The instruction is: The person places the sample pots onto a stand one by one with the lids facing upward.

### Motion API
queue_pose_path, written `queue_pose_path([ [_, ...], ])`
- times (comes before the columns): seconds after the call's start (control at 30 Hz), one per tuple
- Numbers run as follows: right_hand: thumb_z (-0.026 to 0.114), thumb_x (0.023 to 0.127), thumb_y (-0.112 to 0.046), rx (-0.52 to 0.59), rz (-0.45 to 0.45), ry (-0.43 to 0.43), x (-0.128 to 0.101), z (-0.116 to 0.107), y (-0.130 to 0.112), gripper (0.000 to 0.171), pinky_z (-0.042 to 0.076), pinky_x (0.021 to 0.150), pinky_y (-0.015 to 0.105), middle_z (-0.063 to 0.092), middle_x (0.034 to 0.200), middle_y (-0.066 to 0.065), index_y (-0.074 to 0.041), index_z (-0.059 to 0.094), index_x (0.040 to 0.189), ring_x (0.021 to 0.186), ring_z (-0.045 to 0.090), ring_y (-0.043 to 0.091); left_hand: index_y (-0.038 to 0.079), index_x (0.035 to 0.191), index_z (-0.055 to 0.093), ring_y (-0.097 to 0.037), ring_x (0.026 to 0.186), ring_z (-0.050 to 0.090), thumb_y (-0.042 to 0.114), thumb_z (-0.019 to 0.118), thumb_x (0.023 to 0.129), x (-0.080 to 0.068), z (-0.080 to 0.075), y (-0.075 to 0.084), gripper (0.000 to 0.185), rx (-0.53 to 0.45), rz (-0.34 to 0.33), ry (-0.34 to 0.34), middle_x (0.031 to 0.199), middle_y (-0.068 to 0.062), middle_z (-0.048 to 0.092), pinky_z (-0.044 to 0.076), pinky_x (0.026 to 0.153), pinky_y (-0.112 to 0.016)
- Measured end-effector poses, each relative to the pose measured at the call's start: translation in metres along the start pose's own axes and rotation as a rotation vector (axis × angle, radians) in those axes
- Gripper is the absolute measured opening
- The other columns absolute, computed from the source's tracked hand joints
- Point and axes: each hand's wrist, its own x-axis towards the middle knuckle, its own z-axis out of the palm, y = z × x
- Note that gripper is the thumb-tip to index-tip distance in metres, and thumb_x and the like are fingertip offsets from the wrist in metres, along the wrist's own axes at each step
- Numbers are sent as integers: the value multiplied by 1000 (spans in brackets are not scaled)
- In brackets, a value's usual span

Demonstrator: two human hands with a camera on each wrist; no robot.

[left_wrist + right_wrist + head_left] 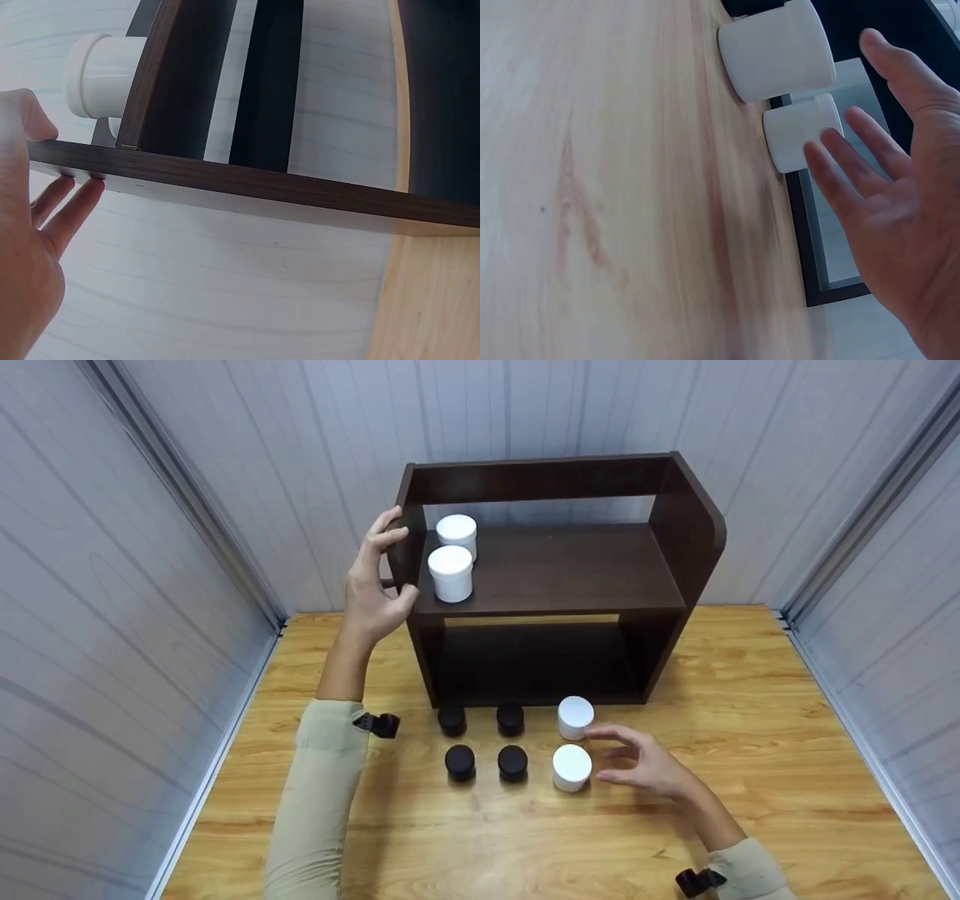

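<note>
My left hand (pixel 375 585) grips the left side panel of a dark brown two-tier shelf (pixel 577 570); in the left wrist view the panel's edge runs between thumb (pixel 41 124) and fingers (pixel 75 214). Just inside that panel, two white lidded jars, a front one (pixel 451 577) and a rear one (pixel 457 532), stand on the upper tier. On the table, another pair of white jars, one nearer me (pixel 571 769) and one behind it (pixel 576 718), stands beside my right hand (pixel 649 765). Its fingers are spread and hold nothing, fingertips close to the jars' right sides.
Several small black jars (pixel 460 763) stand in two rows left of the white pair, before the shelf's lower tier (pixel 536 660). Beneath everything is a wooden table (pixel 750 697). Pale panel walls (pixel 150 585) enclose it at the back and both sides.
</note>
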Motion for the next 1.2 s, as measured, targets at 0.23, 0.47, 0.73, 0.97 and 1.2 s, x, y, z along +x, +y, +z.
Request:
queue_pose_path([
  [0.23,85,93,5,99,1,-86,4,8,9,58,60,113,29,61,149,41,13,63,146,138,68,4,6,146,61,-30,164,51,-12,64,81,0,0,0,67,-4,7,2,173,-16,54,54,112,-31],
  [0.47,83,92,8,148,-27,-126,9,20,18,54,55,115,20,52,147,51,18,63,141,138,65,-4,5,146,61,-28,162,53,-12,63,80,0,0,0,68,10,0,10,173,-15,54,55,81,-16],
  [0.73,85,92,4,117,5,-118,11,26,18,45,55,111,17,58,140,50,15,70,133,131,65,-8,7,144,63,-30,161,54,-12,63,77,0,2,-1,69,-10,11,20,172,-15,55,54,98,-20],
  [0.97,85,92,4,112,16,-116,12,25,17,44,56,111,16,61,139,48,15,71,132,130,66,-8,7,144,63,-31,161,53,-12,62,77,-1,2,-1,69,-16,10,26,172,-15,56,54,97,-19],
  [1.2,84,93,5,122,15,-105,12,27,17,43,56,110,17,61,137,48,15,70,132,129,68,-6,6,146,61,-28,161,53,-12,62,79,-1,0,0,69,-1,2,9,173,-15,54,56,76,-14],
])
